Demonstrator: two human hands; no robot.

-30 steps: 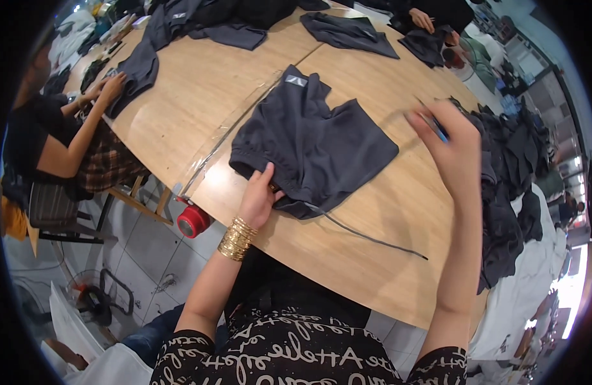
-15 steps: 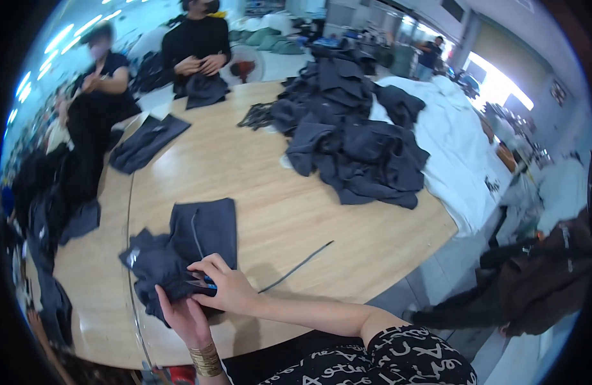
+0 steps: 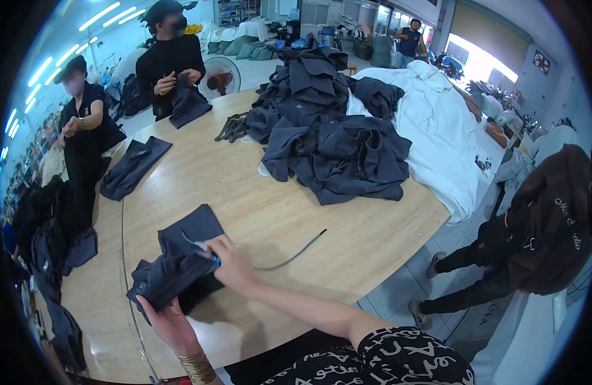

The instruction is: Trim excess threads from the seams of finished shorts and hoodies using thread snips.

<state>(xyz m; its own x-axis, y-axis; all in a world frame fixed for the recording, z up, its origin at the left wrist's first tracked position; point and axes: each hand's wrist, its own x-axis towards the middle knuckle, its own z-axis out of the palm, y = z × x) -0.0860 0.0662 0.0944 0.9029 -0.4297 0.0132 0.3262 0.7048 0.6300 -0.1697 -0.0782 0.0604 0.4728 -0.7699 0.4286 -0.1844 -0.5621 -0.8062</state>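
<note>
1. The left hand (image 3: 171, 321) grips the dark shorts (image 3: 171, 276), bunched on the near part of the table (image 3: 212, 173).
2. The right hand (image 3: 233, 264) curls around a small blue tool (image 3: 216, 261) over them.
3. Beside it I see a grey cord (image 3: 302, 251) lying.

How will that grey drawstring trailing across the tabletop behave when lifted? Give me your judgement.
The grey drawstring would probably flop, since it lies in a loose curve on the wooden tabletop. It is likely light, being so thin. Its dark tip may be somewhat stiffer, as it looks capped.
</note>
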